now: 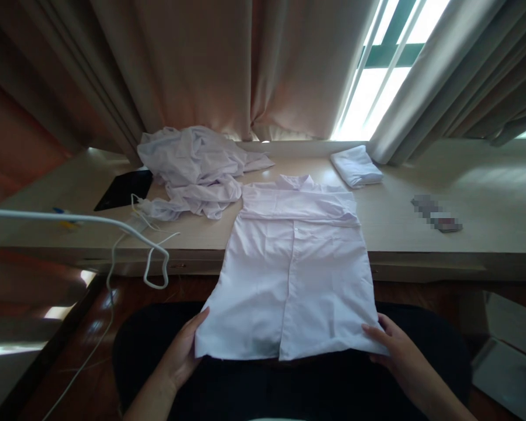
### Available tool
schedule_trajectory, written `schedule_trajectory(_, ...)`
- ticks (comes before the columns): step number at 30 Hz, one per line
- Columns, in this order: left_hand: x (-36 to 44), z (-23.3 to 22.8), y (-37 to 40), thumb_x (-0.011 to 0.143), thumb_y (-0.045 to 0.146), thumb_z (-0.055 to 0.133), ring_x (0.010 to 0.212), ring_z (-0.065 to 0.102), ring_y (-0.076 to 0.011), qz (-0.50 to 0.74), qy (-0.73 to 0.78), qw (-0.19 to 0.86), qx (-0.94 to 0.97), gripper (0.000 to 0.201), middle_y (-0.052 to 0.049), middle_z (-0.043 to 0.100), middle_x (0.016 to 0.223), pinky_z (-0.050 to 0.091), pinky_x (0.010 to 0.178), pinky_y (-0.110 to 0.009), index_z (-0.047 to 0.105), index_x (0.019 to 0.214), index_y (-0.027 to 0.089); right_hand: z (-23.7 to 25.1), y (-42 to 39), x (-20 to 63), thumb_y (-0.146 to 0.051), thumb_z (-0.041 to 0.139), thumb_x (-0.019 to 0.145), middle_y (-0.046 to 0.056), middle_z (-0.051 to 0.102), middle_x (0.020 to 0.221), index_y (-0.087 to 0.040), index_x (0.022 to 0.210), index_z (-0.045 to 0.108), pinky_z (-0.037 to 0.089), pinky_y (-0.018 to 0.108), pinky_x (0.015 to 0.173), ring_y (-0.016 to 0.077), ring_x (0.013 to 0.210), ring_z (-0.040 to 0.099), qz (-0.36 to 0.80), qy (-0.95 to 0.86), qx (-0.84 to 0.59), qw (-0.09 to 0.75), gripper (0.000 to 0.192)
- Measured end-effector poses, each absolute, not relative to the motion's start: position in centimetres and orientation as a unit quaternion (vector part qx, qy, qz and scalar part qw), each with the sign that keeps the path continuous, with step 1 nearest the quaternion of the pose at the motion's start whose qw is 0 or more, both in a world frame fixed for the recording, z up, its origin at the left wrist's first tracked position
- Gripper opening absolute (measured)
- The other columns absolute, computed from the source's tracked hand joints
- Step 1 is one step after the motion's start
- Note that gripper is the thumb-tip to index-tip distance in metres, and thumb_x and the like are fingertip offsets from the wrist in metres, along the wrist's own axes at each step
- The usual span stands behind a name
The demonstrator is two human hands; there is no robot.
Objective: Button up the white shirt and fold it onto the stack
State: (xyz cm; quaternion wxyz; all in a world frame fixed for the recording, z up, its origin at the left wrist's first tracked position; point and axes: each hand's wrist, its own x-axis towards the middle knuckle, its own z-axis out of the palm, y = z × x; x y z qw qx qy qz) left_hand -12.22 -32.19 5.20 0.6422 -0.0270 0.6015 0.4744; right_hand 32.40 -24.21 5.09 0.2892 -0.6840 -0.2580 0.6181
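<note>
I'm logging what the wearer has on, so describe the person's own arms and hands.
The left hand and the right hand are both bare: no glove, ring or marking can be made out. The left forearm and right forearm are uncovered as far as they show, with no sleeve, watch, bracelet or cable visible on them. The upper arms are out of frame.

**Pale Desk (398,231) and Its Contents**

Clock positions are read from the white shirt (298,202), its upper part flat on the desktop, its lower part extending past the near edge. Ten o'clock: crumpled white cloth (193,155). Nine: flat black object (121,190); farther out, indistinct blue-and-yellow items (65,217). Two: folded white cloth (356,166). Three: small pixelated object (436,214).
</note>
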Motion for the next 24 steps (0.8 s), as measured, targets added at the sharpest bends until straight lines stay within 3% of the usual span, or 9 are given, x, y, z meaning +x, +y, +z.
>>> schedule_trajectory(5,-12.0,7.1,-32.5,0.083,0.024,0.074,0.079,0.076,-0.0257,0.485,0.655,0.579,0.004,0.042,-0.013,0.077,0.098,0.064,0.066,-0.033,0.065,0.123,0.013,6.2,-25.7,34.4,-0.053,0.079,0.071,-0.005,0.060,0.060,-0.028,0.132,0.046,0.037,0.024,0.040,0.0142,0.041,0.049,0.534,-0.334,-0.713,0.309,0.074)
schedule_trajectory(11,-12.3,8.5,-33.1,0.087,0.026,0.069,0.087,0.077,-0.0300,0.458,0.651,0.600,-0.082,0.046,-0.015,0.077,0.104,0.066,0.073,-0.040,0.061,0.131,0.012,7.2,-27.6,36.0,-0.056,0.082,0.064,-0.001,0.059,0.070,-0.024,0.090,0.062,0.041,0.024,0.046,0.0124,0.053,0.051,0.557,-0.321,-0.693,0.327,0.046)
schedule_trajectory(17,-12.1,10.0,-32.5,0.091,0.019,0.062,0.082,0.077,-0.0270,0.463,0.640,0.605,-0.100,0.046,-0.013,0.078,0.097,0.066,0.076,-0.038,0.058,0.136,0.010,8.4,-29.7,36.5,-0.044,0.093,0.048,0.000,0.063,0.077,-0.025,0.091,0.062,0.047,0.024,0.059,0.0149,0.065,0.059,0.655,-0.301,-0.608,0.332,0.056)
schedule_trajectory(21,-12.2,10.3,-32.3,0.092,0.018,0.059,0.081,0.077,-0.0258,0.467,0.647,0.594,-0.103,0.045,-0.011,0.078,0.098,0.066,0.078,-0.039,0.057,0.137,0.011,8.9,-29.3,37.7,-0.047,0.088,0.059,0.003,0.066,0.079,-0.023,0.090,0.065,0.051,0.029,0.066,0.0194,0.073,0.063,0.657,-0.347,-0.597,0.301,0.046)
schedule_trajectory(24,-12.6,10.0,-32.3,0.092,0.019,0.060,0.086,0.077,-0.0255,0.474,0.648,0.589,-0.091,0.044,-0.012,0.077,0.105,0.066,0.080,-0.038,0.059,0.136,0.012,9.5,-28.1,38.7,-0.053,0.079,0.072,0.006,0.068,0.084,-0.023,0.086,0.069,0.053,0.032,0.073,0.0234,0.081,0.064,0.596,-0.425,-0.634,0.249,0.034)
